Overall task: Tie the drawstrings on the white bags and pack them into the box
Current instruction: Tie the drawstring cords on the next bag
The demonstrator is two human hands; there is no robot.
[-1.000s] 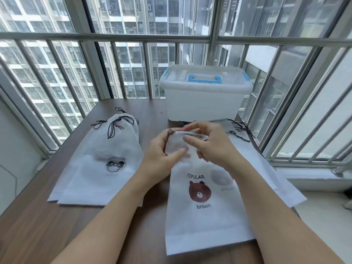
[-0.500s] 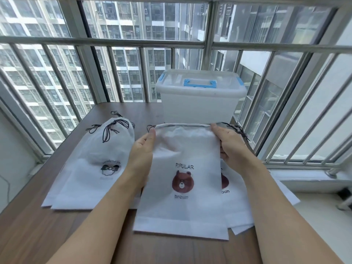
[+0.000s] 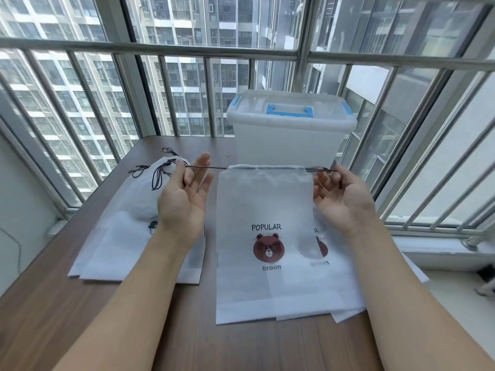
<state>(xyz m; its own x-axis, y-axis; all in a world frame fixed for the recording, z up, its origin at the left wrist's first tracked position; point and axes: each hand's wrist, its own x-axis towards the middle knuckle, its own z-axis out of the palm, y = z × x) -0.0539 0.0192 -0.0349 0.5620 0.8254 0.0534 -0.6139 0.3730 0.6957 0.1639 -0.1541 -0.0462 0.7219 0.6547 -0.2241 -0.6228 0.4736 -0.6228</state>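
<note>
Fingers of the left hand are mostly straight and spread, palm turned inward, with the thumb and a finger pinching the left end of the dark drawstring. Right hand mirrors it on the other side: its fingers curl loosely and pinch the right end of the cord at the bag's top corner. Drawstring runs taut and level between the two hands, through the hem of the white bag, whose mouth is lifted off the brown wooden surface while its bottom edge rests on it. Bag front shows "POPULAR", a brown bear face and "broun". More bags of the same print lie flat under it, to the right. Left of the hands lies a second stack of white bags, cords loose at the top. Farther back stands the translucent box, lid on, blue handle, against the window bars.
</note>
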